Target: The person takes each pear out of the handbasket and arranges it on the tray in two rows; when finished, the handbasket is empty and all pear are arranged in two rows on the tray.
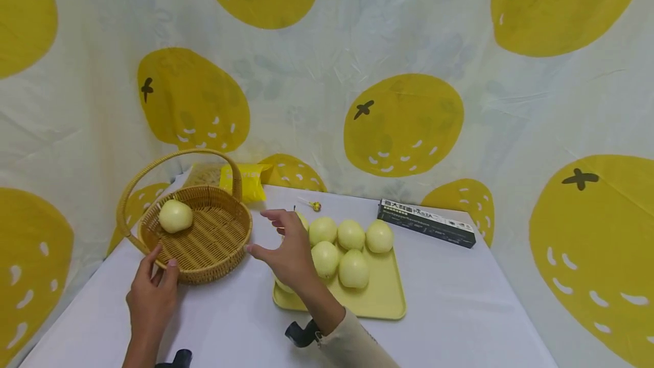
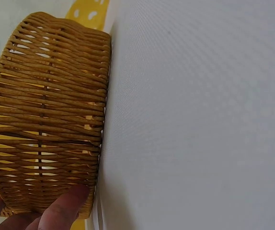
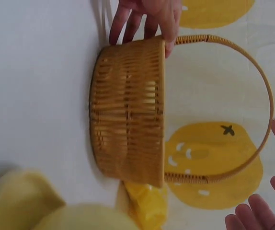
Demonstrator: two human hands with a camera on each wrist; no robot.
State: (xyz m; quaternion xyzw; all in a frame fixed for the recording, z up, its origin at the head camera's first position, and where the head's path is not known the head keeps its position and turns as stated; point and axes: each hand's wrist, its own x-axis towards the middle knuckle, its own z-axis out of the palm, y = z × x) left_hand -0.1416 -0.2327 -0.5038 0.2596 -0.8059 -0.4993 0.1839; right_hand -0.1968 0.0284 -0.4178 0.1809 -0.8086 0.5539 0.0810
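A wicker basket (image 1: pixel 217 268) with a tall arched handle stands at the left of the table, one pale yellow pear (image 1: pixel 175 216) lying inside it. At its near left side my left hand (image 1: pixel 152 295) grips the rim, its thumb (image 2: pixel 65 208) against the woven outer wall. My right hand (image 1: pixel 291 251) holds nothing; thumb and fingers are spread apart in the air, between the basket and a yellow tray (image 1: pixel 378 300). Several more pears (image 1: pixel 353 269) sit on that tray, some partly hidden behind the right hand and forearm.
Behind the basket lies a yellow pasta bag (image 1: pixel 250 186). A small wrapped lollipop (image 1: pixel 316 206) is at the back of the white-covered table. A black pasta box (image 1: pixel 426 223) lies at the back right. A fruit-print curtain (image 1: pixel 327 129) hangs behind.
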